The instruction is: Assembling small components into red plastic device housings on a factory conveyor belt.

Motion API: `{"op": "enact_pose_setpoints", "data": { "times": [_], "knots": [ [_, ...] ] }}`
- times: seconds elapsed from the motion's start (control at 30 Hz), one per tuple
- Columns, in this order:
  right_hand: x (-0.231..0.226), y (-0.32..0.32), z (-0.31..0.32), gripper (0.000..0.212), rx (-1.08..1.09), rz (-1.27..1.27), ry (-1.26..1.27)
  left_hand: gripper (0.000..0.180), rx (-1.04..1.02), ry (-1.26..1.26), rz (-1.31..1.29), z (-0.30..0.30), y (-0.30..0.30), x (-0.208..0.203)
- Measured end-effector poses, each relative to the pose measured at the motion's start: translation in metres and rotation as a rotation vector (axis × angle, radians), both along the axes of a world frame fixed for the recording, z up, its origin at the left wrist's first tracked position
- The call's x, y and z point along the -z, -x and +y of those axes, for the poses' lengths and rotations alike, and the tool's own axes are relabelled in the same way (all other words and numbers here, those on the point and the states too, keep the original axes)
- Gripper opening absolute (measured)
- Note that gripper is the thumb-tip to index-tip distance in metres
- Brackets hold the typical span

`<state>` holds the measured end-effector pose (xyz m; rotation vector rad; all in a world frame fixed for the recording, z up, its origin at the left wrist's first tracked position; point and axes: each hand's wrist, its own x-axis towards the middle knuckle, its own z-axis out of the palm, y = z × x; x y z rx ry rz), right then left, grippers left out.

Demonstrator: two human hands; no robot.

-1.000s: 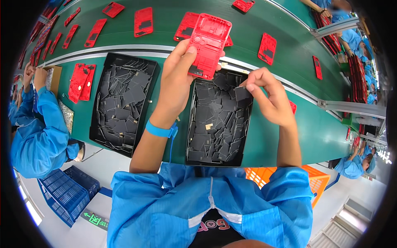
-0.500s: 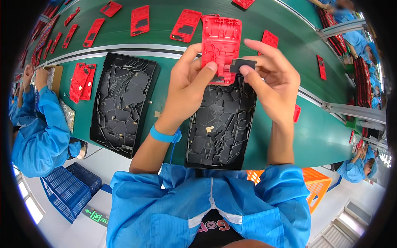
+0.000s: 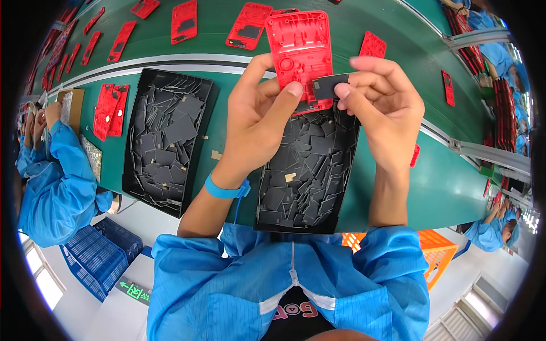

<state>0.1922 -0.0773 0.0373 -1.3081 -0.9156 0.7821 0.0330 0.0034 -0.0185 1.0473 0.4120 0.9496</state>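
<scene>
My left hand (image 3: 256, 125) grips a red plastic housing shell (image 3: 300, 42) by its lower left side, thumb on the inner face. Ribs, posts and a round ring are moulded inside the shell. Between thumb and fingers, my right hand (image 3: 389, 113) pinches a thin dark grey rectangular pad (image 3: 326, 87). The pad's left end overlaps the shell's lower right part; whether it touches the inside, I cannot tell. Below my hands stands a black tray (image 3: 296, 228) heaped with similar dark pads (image 3: 278, 199). A blue band (image 3: 222, 189) with a cord circles my left wrist.
Another black tray (image 3: 208, 111) of pads stands to the left, with two red shells (image 3: 110, 113) beyond it. Several red shells, including one (image 3: 185, 23), lie on the green conveyor (image 3: 222, 42) behind a metal rail. A co-worker's blue sleeve (image 3: 71, 153) is at far left.
The red shell has shifted slightly left and up and tilted. The pad has turned a little and shows more of its face. My right hand has moved slightly right; shells on the conveyor appear shifted.
</scene>
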Motion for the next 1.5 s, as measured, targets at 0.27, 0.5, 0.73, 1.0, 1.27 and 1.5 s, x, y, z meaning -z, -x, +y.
{"op": "enact_pose_setpoints", "data": {
  "times": [0.27,0.5,0.73,1.0,1.27,1.5],
  "knots": [
    [0.009,0.001,0.001,0.013,0.032,0.005,-0.009,0.031,0.040,0.054,-0.035,-0.003,-0.001,-0.004],
    [0.011,0.001,0.000,0.012,0.015,-0.039,-0.041,0.033,0.053,0.063,-0.046,-0.002,0.001,-0.006],
    [0.012,0.003,0.000,0.012,0.005,-0.019,-0.041,0.036,0.058,0.074,-0.068,-0.005,-0.001,-0.006],
    [0.013,0.003,-0.001,0.011,-0.016,-0.005,-0.024,0.039,0.072,0.060,-0.056,-0.004,0.001,-0.006],
    [0.029,0.022,0.002,0.022,0.179,-0.702,-0.185,0.035,0.004,0.076,-0.045,-0.004,-0.001,-0.004],
    [0.034,0.015,0.005,0.016,0.114,-0.454,-0.134,0.028,-0.093,0.069,0.052,-0.005,0.002,-0.006]
  ]
}}
